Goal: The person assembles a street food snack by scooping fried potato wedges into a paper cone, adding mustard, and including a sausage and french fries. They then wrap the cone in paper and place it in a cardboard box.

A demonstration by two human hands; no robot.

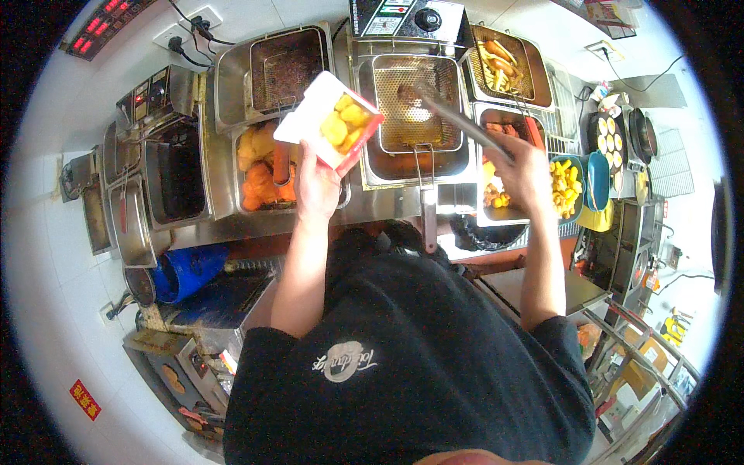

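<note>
My left hand (318,187) holds up a red-and-white paper food box (307,110) with its lid flap raised. Several golden fried pieces (343,123) lie inside it. In my right hand (519,168) are metal tongs (459,119), blurred, pointing left over a wire fryer basket (447,87). A dark brown patch shows at the tongs' tip; whether they grip anything is unclear. The basket sits in a deep fryer (378,168), and its long handle (429,224) points towards me. Below and behind the box, a steel tray (343,200) holds orange fried pieces (261,185), with a red-brown handle across them.
At the upper right stands a basket of fries and sausages (499,64). Yellow pieces fill a teal bowl (565,185) beside my right wrist. A dark pan of round egg-topped items (609,139) is farther right. Another fryer (177,180) stands left; a blue bin (186,276) lies below it.
</note>
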